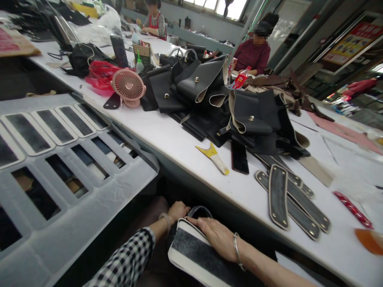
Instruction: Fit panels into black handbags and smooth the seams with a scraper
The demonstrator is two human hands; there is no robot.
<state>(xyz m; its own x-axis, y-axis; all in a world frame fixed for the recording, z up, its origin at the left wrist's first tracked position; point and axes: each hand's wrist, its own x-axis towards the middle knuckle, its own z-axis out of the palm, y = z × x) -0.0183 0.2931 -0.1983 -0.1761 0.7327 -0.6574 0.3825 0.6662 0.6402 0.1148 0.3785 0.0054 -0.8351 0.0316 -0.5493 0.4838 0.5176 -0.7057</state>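
Observation:
Low in front of me, at the table's near edge, is a leather bag piece with a black and cream panel (194, 248). My left hand (178, 210) is closed at the far corner of this piece, its fingertips partly hidden. My right hand (217, 238) lies over the piece's long edge, fingers together and pressing along it towards the left hand. Just beyond the fingers rises a dark curved band (201, 209); I cannot tell how it joins the piece. Similar black and cream panels (28, 133) lie in a row on a grey slotted board (125, 191) to the left.
The white table (179, 155) carries a heap of black leather bag parts (203, 91), a pink fan (128, 85), a yellow-and-white tool (214, 157), a phone (239, 158) and leather straps with studs (278, 195). Two people (254, 50) sit across the table.

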